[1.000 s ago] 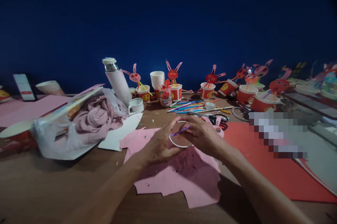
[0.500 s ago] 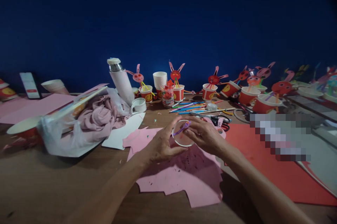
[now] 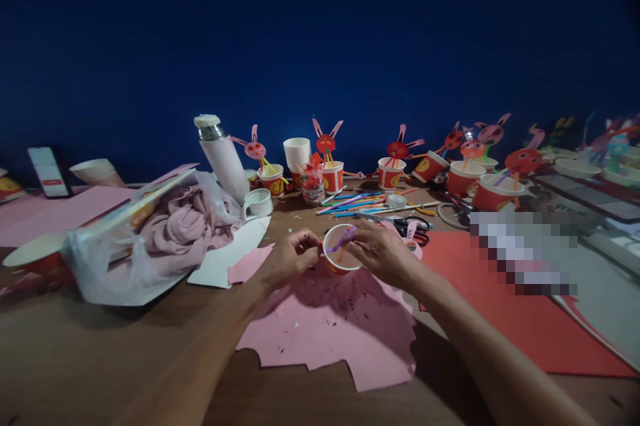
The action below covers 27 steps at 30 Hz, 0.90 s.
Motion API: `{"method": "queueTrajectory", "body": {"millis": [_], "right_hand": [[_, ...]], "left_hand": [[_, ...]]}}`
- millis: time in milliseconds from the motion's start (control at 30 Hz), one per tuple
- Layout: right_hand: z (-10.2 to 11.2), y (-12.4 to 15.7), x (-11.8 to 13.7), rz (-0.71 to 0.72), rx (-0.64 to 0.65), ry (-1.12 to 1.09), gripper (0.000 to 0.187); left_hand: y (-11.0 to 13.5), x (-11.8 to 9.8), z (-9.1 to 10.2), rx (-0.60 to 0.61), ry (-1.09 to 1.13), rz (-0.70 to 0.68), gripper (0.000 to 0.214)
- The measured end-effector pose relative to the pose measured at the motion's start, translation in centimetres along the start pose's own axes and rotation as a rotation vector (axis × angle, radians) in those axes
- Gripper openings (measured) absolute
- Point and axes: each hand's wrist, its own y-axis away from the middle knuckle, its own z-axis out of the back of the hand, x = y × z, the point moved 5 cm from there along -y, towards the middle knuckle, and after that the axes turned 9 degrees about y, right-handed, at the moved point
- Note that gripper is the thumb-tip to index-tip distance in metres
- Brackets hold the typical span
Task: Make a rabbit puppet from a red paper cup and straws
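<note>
- Cup (image 3: 347,262): round, white-rimmed, red-sided, stationed at centre above jagged pink sheet (image 3: 325,353).
- Strip (image 3: 347,235): purple, slender, bent, seen within cup's mouth.
- Right hand (image 3: 383,249): cup gripped at 2 o'clock.
- Left hand (image 3: 293,259): fingertips pinched together at cup's 9 o'clock; whether anything is held cannot be told.
- Mauve cloth (image 3: 185,226): crumpled, partly wrapped in clear plastic, 9 o'clock.

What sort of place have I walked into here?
Probably a craft workspace, perhaps a classroom or workshop: paper-cup figures with long pink ears stand along the back, with scissors, coloured sticks and cut pink paper on the table.
</note>
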Motion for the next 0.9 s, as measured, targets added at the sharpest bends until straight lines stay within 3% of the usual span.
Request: {"method": "queueTrajectory", "body": {"millis": [333, 900], "right_hand": [[-0.3, 0.0, -0.4, -0.03, 0.013, -0.104, 0.026], [-0.1, 0.0, -0.9, -0.145, 0.026, -0.273, 0.029]], "left_hand": [[0.0, 0.8, -0.4, 0.087, 0.346, 0.112, 0.027], [0.0, 2.0, -0.7, 0.095, 0.506, 0.19, 0.025]]}}
